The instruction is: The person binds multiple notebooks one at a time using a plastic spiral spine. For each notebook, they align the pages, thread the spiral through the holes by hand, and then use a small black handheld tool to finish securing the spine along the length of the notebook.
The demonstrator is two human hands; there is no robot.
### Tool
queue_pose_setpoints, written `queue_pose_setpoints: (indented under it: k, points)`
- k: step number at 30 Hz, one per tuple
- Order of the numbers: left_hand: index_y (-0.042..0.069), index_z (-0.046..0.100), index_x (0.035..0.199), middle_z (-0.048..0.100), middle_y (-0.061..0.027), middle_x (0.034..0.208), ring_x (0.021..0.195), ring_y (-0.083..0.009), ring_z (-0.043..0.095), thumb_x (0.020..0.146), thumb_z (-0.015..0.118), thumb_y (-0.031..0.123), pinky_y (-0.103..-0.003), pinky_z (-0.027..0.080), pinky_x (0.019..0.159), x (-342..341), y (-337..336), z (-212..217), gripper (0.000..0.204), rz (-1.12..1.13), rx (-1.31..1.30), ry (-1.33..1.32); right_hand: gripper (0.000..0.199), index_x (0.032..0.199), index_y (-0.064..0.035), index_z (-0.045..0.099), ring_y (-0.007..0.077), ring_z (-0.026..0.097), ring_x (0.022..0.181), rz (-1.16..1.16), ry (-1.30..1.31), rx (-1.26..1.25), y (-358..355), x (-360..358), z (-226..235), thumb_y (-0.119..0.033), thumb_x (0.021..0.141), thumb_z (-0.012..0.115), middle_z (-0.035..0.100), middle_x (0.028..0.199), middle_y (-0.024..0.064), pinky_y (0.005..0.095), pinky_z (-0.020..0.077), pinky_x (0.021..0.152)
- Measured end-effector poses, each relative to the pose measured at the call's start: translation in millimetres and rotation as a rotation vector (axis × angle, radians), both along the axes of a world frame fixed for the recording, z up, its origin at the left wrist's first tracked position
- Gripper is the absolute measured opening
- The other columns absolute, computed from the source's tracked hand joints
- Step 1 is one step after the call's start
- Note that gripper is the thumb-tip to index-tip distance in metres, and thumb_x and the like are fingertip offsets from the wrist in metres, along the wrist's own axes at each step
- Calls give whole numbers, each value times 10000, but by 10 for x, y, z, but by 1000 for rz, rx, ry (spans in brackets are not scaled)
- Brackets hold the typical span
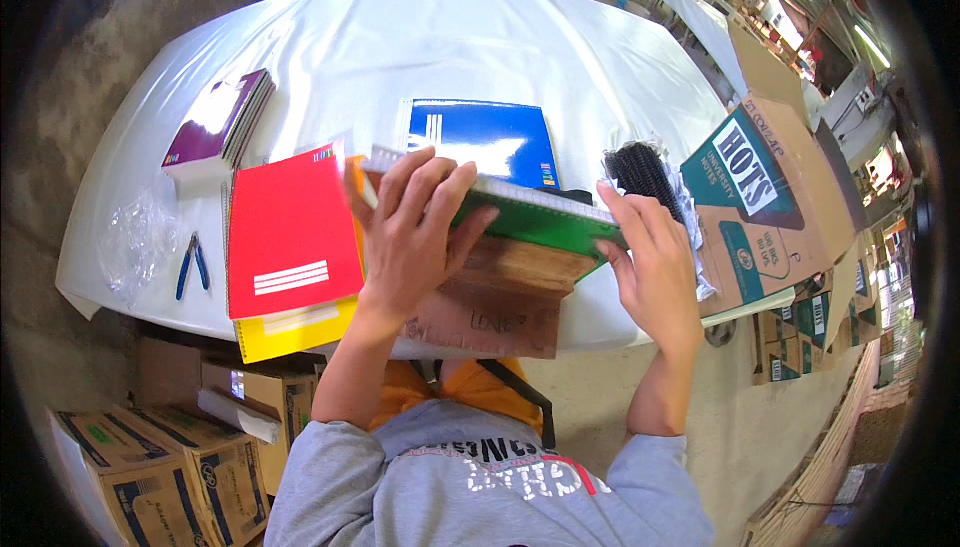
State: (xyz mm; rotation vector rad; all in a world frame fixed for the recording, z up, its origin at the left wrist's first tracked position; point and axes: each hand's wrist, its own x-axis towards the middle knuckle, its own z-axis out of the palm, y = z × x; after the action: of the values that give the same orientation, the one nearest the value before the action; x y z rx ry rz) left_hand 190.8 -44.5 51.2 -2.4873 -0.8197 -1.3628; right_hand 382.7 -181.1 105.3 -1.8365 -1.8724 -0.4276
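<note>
My left hand (415, 222) and my right hand (655, 267) hold a green notebook (540, 225) tilted up on its edge, with its white page edges uppermost. The left fingers wrap over its top edge, thumb on the green cover. My right thumb and fingers pinch its right end. Below it, a brown wooden block (525, 267) sits at the table's near edge. To the left lie a red notebook (290, 212) and a yellow notebook (300, 332) partly under it. Behind the green one, a blue notebook (480, 132) lies flat.
A bundle of black spiral coils (642, 175) lies right of my hands, beside an open cardboard box (775, 237). At left are stacked purple notebooks (215, 127), blue-handled pliers (192, 265) and crumpled clear plastic (138, 247). Cardboard cartons (190, 472) stand on the floor, lower left.
</note>
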Motion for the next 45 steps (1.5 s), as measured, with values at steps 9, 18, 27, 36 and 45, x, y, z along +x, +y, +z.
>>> queue_pose_setpoints:
  k: [9,18,27,36,45]
  points:
    - [75,567,936,360,-150,1085,879,-262,406,745,707,168,-350,369,720,-77,224,13,255,-162,-67,-184,307,1071,-77,576,256,523,869,163,400,158,-2,187,-262,11,777,584,517,989,98,329,434,731]
    - [98,589,888,400,-142,1109,1049,-312,399,799,643,300,-428,298,910,63,138,9,227,62,149,-197,535,1315,-25,295,163,462,1016,240,1083,313,55,130,-726,3,846,551,462,1108,109,281,397,869]
    - [124,614,907,477,-38,830,825,-209,477,744,655,412,-401,320,846,773,-355,45,333,-164,48,-39,564,1275,-70,415,140,523,950,416,1430,228,130,787,-732,-447,870,523,550,1040,67,255,412,797]
    - [68,545,758,505,-76,866,949,-242,506,641,688,516,-465,225,987,926,-360,196,485,-235,-19,-98,199,961,-41,554,290,555,960,-654,-90,-286,647,1614,-1577,-120,778,555,557,1014,147,428,476,756]
    - [101,498,676,472,-35,711,742,-213,474,581,739,429,-398,310,843,1300,-443,163,418,-143,-13,-168,258,983,3,527,368,598,915,-747,163,-413,893,1753,-1465,-176,801,563,589,1003,219,465,493,727]
